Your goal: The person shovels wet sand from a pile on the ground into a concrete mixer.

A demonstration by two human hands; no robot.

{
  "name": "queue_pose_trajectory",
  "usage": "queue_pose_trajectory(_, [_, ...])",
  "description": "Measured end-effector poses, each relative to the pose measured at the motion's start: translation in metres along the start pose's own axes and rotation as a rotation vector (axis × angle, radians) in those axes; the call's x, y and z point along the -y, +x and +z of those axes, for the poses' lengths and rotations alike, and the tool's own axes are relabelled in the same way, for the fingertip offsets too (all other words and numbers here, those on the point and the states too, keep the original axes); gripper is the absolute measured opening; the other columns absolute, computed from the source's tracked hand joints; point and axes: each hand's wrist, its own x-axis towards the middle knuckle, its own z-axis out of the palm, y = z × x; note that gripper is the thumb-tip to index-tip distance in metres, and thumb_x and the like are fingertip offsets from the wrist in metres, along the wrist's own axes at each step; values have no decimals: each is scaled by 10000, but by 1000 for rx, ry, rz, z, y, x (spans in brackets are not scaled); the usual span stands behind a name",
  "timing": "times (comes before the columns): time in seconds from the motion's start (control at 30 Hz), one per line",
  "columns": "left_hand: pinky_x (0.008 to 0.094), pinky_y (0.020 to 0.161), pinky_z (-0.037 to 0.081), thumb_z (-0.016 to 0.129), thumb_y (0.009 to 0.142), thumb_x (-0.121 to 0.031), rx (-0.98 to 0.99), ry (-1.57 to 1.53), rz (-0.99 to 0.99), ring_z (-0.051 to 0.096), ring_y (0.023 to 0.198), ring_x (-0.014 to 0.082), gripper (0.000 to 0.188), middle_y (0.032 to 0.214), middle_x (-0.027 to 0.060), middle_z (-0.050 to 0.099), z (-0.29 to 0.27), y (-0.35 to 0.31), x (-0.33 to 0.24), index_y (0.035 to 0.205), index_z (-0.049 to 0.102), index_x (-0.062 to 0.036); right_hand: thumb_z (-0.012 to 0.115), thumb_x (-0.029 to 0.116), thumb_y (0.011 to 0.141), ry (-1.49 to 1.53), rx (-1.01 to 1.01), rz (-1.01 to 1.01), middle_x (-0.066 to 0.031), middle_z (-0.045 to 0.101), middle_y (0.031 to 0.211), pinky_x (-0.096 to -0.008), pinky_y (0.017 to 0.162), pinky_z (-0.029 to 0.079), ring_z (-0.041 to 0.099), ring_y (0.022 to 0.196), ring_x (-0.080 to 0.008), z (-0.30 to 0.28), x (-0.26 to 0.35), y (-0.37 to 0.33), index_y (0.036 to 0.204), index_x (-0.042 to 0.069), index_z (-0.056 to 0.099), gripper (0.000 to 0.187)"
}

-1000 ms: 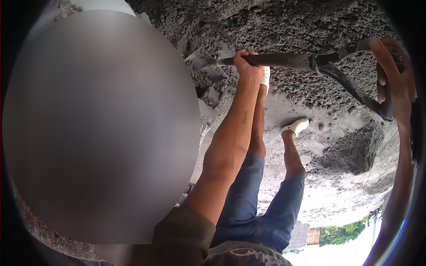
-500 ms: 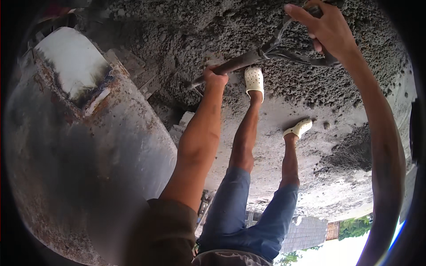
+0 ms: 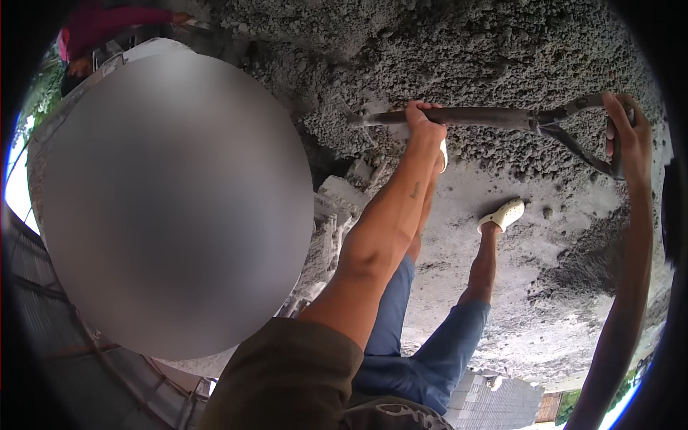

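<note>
A shovel (image 3: 487, 118) with a dark shaft and a D-shaped handle lies nearly level across the view, over a wide bed of grey, lumpy wet mix (image 3: 459, 57). My left hand (image 3: 426, 125) is closed round the lower shaft. At the far right, my right hand (image 3: 631, 136) grips the crossbar of the handle. The blade end points left; grey mix around it makes its outline hard to tell apart, and I cannot tell how much it carries.
A large rounded grey shape (image 3: 179, 208), mostly blurred, fills the left side. Behind it is a person in a maroon top (image 3: 115, 21). Broken grey blocks (image 3: 337, 208) lie beside it. My cream clog (image 3: 504, 214) stands on the grey ground. A smaller dark pile (image 3: 584, 258) sits at right.
The shovel has swung from slanting to nearly level and shifted right with both hands. My right hand has come lower. The view has turned, bringing the person in maroon further into sight.
</note>
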Motion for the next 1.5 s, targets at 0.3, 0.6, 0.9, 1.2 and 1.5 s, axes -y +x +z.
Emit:
queue_pose_trajectory(0.3, [302, 578, 422, 756, 762, -282, 229, 833, -65, 534, 612, 126, 263, 681, 9, 549, -156, -265, 237, 798, 582, -88, 582, 562, 940, 618, -105, 1116, 95, 406, 517, -216, 338, 293, 349, 372, -36, -179, -356, -424, 687, 230, 502, 425])
queue_pose_trajectory(0.6, [313, 464, 467, 737, 857, -239, 116, 629, 13, 524, 502, 150, 264, 620, 22, 531, -308, -264, 211, 729, 544, -112, 566, 456, 984, 831, -524, 842, 26, 394, 517, -242, 314, 347, 395, 352, -90, -88, -252, -612, 743, 134, 443, 420])
queue_pose_trajectory(0.9, [347, 442, 436, 711, 787, -140, -65, 779, -165, 451, 443, 173, 249, 552, 21, 452, -329, -56, 120, 675, 489, -119, 511, 251, 1024, 648, -246, 509, -8, 434, 495, -248, 367, 335, 432, 358, -100, 71, -175, -561, 774, 75, 409, 323])
queue_pose_trajectory(1.2, [360, 502, 443, 552, 798, -115, -117, 884, 182, 424, 477, 198, 149, 547, 34, 412, -151, 183, -141, 689, 450, -116, 639, 285, 969, 1085, -196, 757, -24, 435, 517, -290, 363, 379, 437, 360, -136, 385, -168, -317, 819, 48, 505, 311])
queue_pose_trajectory(1.5, [346, 559, 481, 610, 835, -134, -55, 772, 238, 452, 566, 170, 142, 681, 13, 454, -184, 240, -61, 787, 478, -111, 693, 326, 921, 979, -165, 718, -37, 466, 518, -317, 348, 394, 467, 355, -161, 420, -330, -283, 767, 32, 525, 372])
